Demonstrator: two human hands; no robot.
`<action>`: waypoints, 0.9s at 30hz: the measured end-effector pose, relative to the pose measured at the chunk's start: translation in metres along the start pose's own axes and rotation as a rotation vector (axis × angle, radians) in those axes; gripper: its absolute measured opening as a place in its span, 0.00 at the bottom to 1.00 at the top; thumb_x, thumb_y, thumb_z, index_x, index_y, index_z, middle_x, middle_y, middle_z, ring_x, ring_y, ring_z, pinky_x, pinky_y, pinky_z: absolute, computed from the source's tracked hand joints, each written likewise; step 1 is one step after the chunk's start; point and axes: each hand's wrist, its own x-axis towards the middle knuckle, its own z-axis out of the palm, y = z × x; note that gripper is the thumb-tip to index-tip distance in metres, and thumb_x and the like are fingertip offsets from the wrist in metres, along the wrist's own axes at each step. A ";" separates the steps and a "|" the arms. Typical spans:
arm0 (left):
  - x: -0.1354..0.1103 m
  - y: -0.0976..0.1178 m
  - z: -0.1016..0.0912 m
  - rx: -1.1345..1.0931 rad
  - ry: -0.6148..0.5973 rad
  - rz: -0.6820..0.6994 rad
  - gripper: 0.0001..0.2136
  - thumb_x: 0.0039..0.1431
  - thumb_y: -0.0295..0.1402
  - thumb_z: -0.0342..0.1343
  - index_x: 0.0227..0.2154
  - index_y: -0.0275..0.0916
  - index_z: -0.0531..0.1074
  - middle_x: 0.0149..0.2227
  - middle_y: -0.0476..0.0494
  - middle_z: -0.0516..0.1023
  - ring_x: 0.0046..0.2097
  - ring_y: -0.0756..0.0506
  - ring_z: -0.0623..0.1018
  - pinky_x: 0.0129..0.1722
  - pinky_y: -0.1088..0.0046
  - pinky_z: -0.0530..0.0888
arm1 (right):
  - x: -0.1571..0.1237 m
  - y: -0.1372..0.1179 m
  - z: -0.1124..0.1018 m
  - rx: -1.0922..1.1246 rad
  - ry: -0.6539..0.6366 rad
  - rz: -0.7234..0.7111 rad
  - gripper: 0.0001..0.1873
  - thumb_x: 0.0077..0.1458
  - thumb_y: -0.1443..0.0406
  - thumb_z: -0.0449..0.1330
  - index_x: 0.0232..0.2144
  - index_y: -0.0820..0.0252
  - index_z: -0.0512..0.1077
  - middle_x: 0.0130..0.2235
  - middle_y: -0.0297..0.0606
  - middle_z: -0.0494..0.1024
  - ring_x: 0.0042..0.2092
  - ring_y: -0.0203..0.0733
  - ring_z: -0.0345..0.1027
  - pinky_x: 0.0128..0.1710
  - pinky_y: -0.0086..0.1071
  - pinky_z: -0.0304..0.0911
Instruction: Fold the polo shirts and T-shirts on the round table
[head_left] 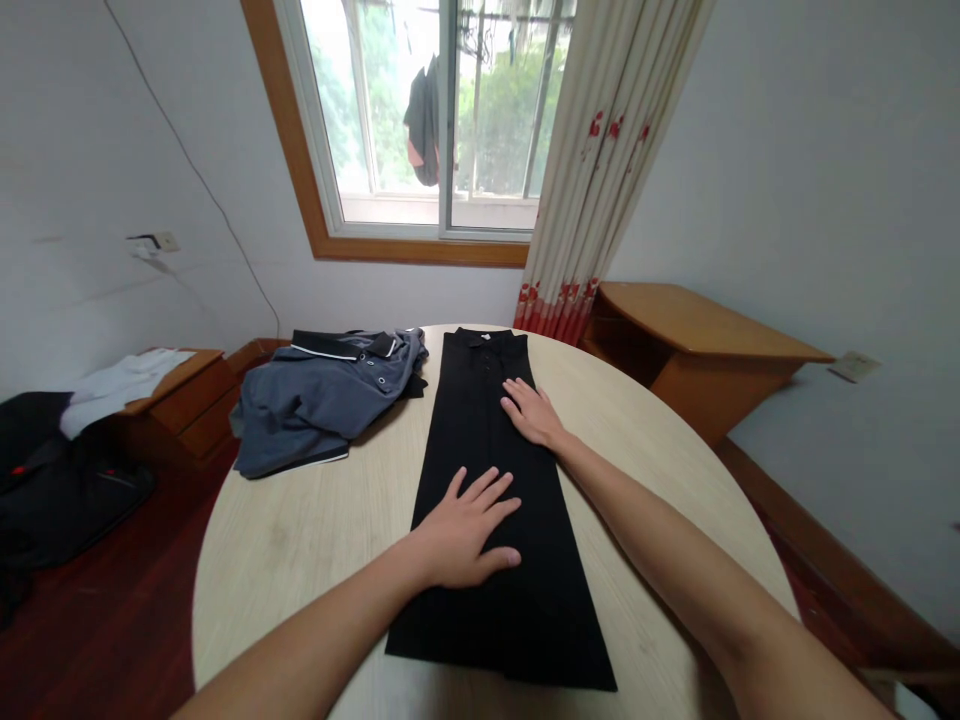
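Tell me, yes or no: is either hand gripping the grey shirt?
No: the left hand and right hand lie flat on the black shirt, the grey shirt lying apart from them.

Only two bare hands and two forearms of the person were seen. The bare left hand (pixel 461 535) had uncovered fingers (pixel 489 490), and behind the fingers the wrist and the long left forearm (pixel 322 640) were bare too. The bare right hand (pixel 531 412) looked alike: behind its fingers the right forearm (pixel 675 560) was uncovered as far as the lower edge.
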 end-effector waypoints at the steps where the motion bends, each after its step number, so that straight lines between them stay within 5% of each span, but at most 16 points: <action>1: 0.000 0.001 0.002 0.018 -0.013 0.011 0.32 0.66 0.52 0.50 0.68 0.41 0.58 0.72 0.32 0.49 0.73 0.34 0.47 0.67 0.36 0.45 | -0.011 0.001 -0.002 -0.001 -0.051 -0.025 0.32 0.70 0.52 0.40 0.69 0.59 0.57 0.71 0.42 0.54 0.73 0.46 0.41 0.70 0.51 0.37; 6: -0.007 0.014 0.005 0.033 -0.093 0.059 0.39 0.64 0.59 0.48 0.70 0.39 0.54 0.73 0.30 0.47 0.73 0.31 0.45 0.65 0.33 0.43 | -0.056 0.002 -0.019 -0.068 -0.209 -0.043 0.36 0.68 0.46 0.44 0.70 0.57 0.54 0.73 0.44 0.47 0.73 0.52 0.39 0.70 0.54 0.36; 10: -0.013 0.024 0.004 -0.010 -0.147 0.094 0.43 0.58 0.61 0.53 0.70 0.40 0.54 0.72 0.29 0.47 0.73 0.29 0.46 0.65 0.31 0.42 | -0.054 -0.002 -0.036 -0.123 -0.172 -0.017 0.34 0.66 0.45 0.47 0.63 0.58 0.67 0.65 0.51 0.66 0.66 0.56 0.58 0.68 0.50 0.43; 14: -0.014 0.024 0.006 -0.040 -0.160 0.111 0.45 0.58 0.63 0.52 0.70 0.40 0.52 0.73 0.29 0.44 0.73 0.27 0.44 0.64 0.29 0.41 | -0.014 0.006 -0.032 -0.165 -0.098 0.063 0.32 0.68 0.52 0.45 0.66 0.63 0.61 0.69 0.51 0.59 0.70 0.55 0.49 0.68 0.52 0.42; 19: -0.015 0.022 0.005 -0.081 -0.158 0.127 0.45 0.59 0.64 0.48 0.71 0.40 0.50 0.73 0.30 0.42 0.73 0.27 0.43 0.63 0.28 0.39 | 0.052 0.033 -0.007 -0.134 -0.224 0.244 0.38 0.68 0.46 0.40 0.72 0.59 0.48 0.74 0.46 0.42 0.73 0.55 0.36 0.68 0.58 0.38; 27: -0.010 0.019 0.006 -0.134 -0.191 0.119 0.42 0.63 0.62 0.44 0.72 0.42 0.46 0.73 0.33 0.38 0.73 0.27 0.41 0.64 0.28 0.40 | 0.129 0.078 0.012 -0.099 -0.195 0.340 0.44 0.65 0.41 0.40 0.73 0.59 0.44 0.74 0.45 0.39 0.74 0.55 0.33 0.69 0.59 0.36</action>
